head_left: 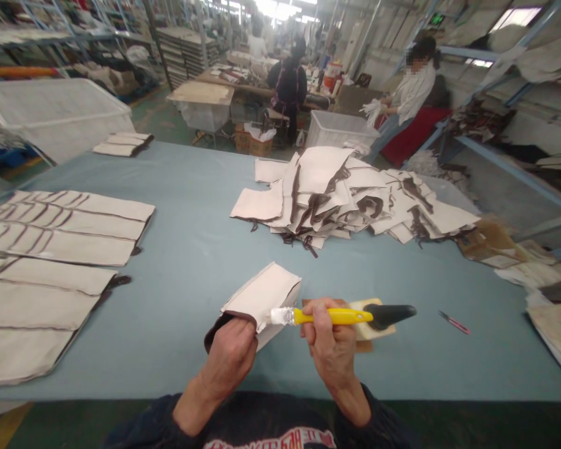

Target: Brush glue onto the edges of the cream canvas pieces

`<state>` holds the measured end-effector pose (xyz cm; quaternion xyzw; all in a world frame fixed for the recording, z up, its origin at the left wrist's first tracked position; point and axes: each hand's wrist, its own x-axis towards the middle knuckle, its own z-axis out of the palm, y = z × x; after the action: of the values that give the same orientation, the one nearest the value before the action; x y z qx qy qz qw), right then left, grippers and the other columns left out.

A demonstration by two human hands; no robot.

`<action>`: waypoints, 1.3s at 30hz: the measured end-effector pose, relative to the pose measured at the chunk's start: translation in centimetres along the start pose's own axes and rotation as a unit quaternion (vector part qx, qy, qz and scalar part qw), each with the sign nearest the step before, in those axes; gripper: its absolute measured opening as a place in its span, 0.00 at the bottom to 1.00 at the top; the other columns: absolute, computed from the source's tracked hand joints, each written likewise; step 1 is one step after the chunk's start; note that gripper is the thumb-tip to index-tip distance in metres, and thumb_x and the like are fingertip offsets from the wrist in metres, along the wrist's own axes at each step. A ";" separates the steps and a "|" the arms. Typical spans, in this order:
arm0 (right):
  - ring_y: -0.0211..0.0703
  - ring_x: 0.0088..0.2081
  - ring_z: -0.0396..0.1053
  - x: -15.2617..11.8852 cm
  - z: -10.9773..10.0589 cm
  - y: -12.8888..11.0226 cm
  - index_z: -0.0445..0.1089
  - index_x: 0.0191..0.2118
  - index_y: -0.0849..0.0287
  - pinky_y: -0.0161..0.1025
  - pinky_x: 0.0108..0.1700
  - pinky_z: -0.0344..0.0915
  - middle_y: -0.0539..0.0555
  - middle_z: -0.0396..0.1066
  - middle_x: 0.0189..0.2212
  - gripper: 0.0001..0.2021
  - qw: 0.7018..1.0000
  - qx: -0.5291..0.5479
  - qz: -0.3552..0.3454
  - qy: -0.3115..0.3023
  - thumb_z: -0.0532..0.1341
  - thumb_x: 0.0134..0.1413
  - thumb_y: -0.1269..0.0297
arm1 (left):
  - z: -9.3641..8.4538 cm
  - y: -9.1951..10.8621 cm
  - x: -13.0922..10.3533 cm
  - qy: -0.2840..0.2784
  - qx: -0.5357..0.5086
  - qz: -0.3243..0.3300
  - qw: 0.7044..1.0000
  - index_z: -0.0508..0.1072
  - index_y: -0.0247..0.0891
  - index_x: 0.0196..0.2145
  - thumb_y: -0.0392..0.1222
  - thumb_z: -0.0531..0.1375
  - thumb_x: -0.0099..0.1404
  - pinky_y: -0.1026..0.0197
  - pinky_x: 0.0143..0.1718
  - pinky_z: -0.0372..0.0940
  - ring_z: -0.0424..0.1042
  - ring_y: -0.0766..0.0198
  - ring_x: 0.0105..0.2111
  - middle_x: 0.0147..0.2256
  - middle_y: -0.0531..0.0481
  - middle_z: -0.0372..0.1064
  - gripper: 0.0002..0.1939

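Observation:
A cream fabric bag (266, 293) with dark brown edging lies tilted in front of me on the table. My left hand (234, 349) is closed on the rim of its opening, the fingers partly hidden inside. My right hand (330, 337) grips the yellow handle of a brush (336, 316), and the white bristles point left, at or just above the bag's surface. Under and beyond that hand are a pale yellow pad (387, 328) on a brown piece and a black tapered object (393, 315), whose kind I cannot make out.
A large heap of cream pieces (322, 174) with brown trim covers the back right of the table (191, 231). Flat stacks of bags (75, 224) lie at left. Thread snips (454, 322) rest at right, near a cardboard box (490, 243). Other people work beyond the table.

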<state>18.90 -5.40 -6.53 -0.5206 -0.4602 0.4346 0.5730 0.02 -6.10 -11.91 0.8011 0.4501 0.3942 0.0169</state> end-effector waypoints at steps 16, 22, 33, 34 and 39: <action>0.32 0.14 0.51 0.5 0.3 0.8 0.70 0.30 0.57 0.34 0.20 0.67 0.38 0.51 0.12 0.27 0.985 0.089 0.144 0.038 0.67 0.56 0.35 | 0.2 0.0 0.1 -0.004 -0.014 -0.007 1.000 0.64 0.42 0.29 0.25 0.50 0.69 0.60 0.26 0.59 0.66 0.63 0.23 0.24 0.53 0.65 0.15; 0.32 0.15 0.51 0.4 0.8 0.8 0.69 0.29 0.58 0.34 0.21 0.68 0.38 0.50 0.12 0.32 0.982 0.075 0.173 0.004 0.66 0.52 0.28 | 0.2 -0.7 0.3 -0.019 -0.020 -0.005 1.000 0.65 0.42 0.30 0.25 0.50 0.68 0.61 0.27 0.59 0.67 0.63 0.25 0.25 0.52 0.67 0.14; 0.33 0.15 0.50 1.8 -0.9 -0.1 0.69 0.31 0.56 0.35 0.22 0.67 0.38 0.48 0.12 0.28 0.977 0.109 0.136 0.125 0.67 0.53 0.32 | -1.4 -3.8 4.4 -0.022 -0.040 0.097 0.994 0.70 0.41 0.33 0.23 0.50 0.67 0.58 0.37 0.70 0.75 0.58 0.34 0.31 0.45 0.75 0.16; 0.33 0.15 0.50 1.9 -1.0 -0.1 0.69 0.31 0.56 0.35 0.22 0.67 0.37 0.48 0.12 0.27 0.975 0.118 0.131 0.138 0.67 0.54 0.33 | -1.6 -4.1 4.7 -0.019 -0.047 0.115 0.992 0.72 0.41 0.35 0.23 0.50 0.67 0.55 0.43 0.73 0.77 0.55 0.39 0.33 0.43 0.77 0.17; 0.34 0.16 0.52 2.6 -1.2 -0.1 0.67 0.32 0.55 0.35 0.24 0.66 0.37 0.50 0.12 0.25 0.962 0.169 0.128 0.171 0.69 0.53 0.36 | -1.3 -6.1 2.8 -0.112 -0.135 0.025 0.984 0.77 0.41 0.51 0.26 0.51 0.66 0.44 0.60 0.72 0.78 0.51 0.54 0.47 0.38 0.81 0.23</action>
<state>20.57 -3.14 -6.32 -0.5375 -0.2047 0.4806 0.6620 -4.35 -0.81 -11.67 0.8415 0.3681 0.3593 0.1654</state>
